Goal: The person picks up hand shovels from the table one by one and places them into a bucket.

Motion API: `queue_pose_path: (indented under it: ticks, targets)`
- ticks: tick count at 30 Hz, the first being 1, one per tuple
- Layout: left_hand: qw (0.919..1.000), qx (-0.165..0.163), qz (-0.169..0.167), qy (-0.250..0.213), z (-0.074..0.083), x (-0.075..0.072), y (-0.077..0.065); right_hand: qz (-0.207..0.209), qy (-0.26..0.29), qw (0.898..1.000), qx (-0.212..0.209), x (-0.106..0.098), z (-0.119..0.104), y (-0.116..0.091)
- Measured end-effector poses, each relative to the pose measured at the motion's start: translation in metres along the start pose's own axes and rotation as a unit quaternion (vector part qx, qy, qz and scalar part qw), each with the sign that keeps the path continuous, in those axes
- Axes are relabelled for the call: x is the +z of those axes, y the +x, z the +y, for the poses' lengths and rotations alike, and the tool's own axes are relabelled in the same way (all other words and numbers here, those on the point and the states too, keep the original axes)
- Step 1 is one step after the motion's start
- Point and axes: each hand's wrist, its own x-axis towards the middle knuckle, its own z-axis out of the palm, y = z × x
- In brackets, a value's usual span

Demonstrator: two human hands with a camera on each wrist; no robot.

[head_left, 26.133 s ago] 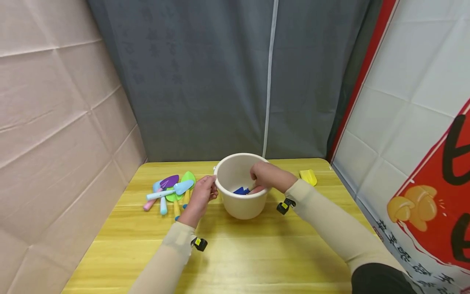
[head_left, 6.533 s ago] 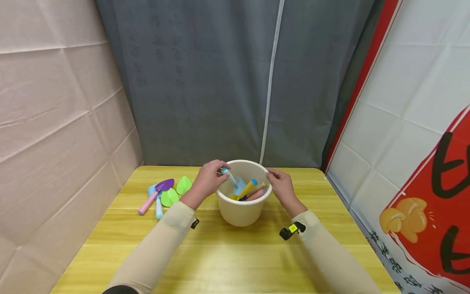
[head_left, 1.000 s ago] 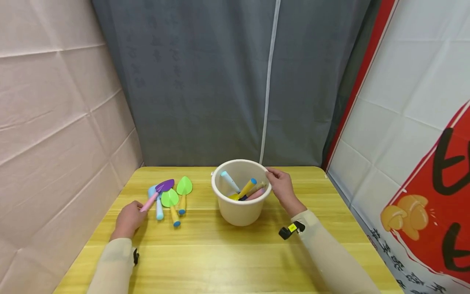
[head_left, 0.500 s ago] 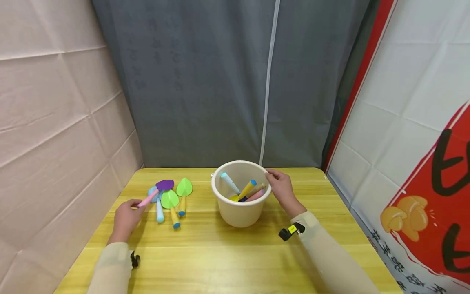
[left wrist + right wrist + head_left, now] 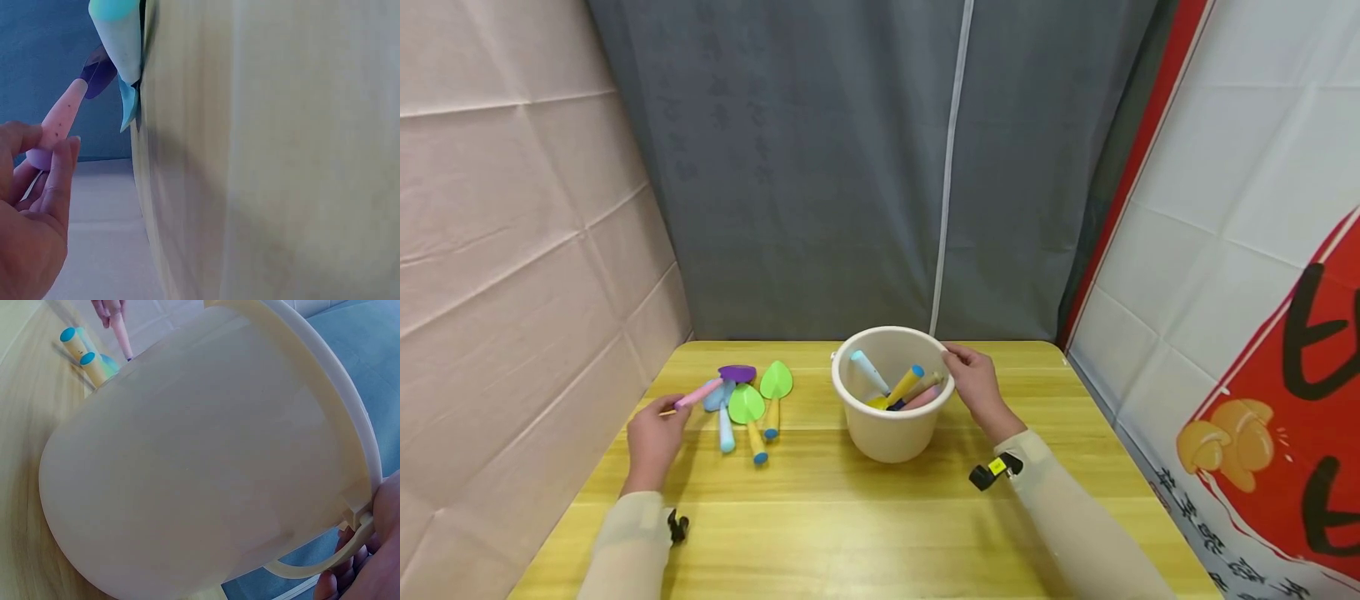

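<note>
My left hand (image 5: 655,440) pinches the pink handle (image 5: 62,115) of a toy shovel with a purple blade (image 5: 737,373), raised at the left of the table. Beneath and beside it lie a light blue shovel (image 5: 726,427) and two green leaf-shaped shovels with yellow handles, one nearer (image 5: 747,404) and one farther back (image 5: 777,380). At the table's middle stands a cream bucket (image 5: 891,437), its rim held by my right hand (image 5: 977,387). Inside it are a light blue handle (image 5: 868,372), a yellow handle with a blue end (image 5: 910,382) and a pink piece; their lower parts are hidden.
The bucket's curved carry handle (image 5: 325,562) hangs by my right fingers. A grey curtain (image 5: 820,183) backs the wooden table (image 5: 850,533). Pale cloth (image 5: 535,292) walls the left side, and a white sheet with a red print (image 5: 1300,400) hangs at right.
Over the last second my left hand has lifted the pink-handled shovel's handle end off the table. Earlier it lowered a light blue tool into the bucket. My right hand stays at the rim.
</note>
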Motion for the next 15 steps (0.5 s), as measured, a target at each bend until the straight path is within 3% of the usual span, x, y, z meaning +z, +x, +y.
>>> queue_pose_path:
  ticks: [5, 15]
  targets:
    - [0.9995, 0.005, 0.030, -0.012, 0.008, 0.000, 0.001, -0.002, 0.001, 1.000, 0.004, 0.000, 0.000, 0.000]
    - [0.9987, -0.014, 0.038, -0.030, 0.016, 0.002, 0.007, -0.001, 0.002, 1.000, 0.002, 0.000, 0.000, 0.000]
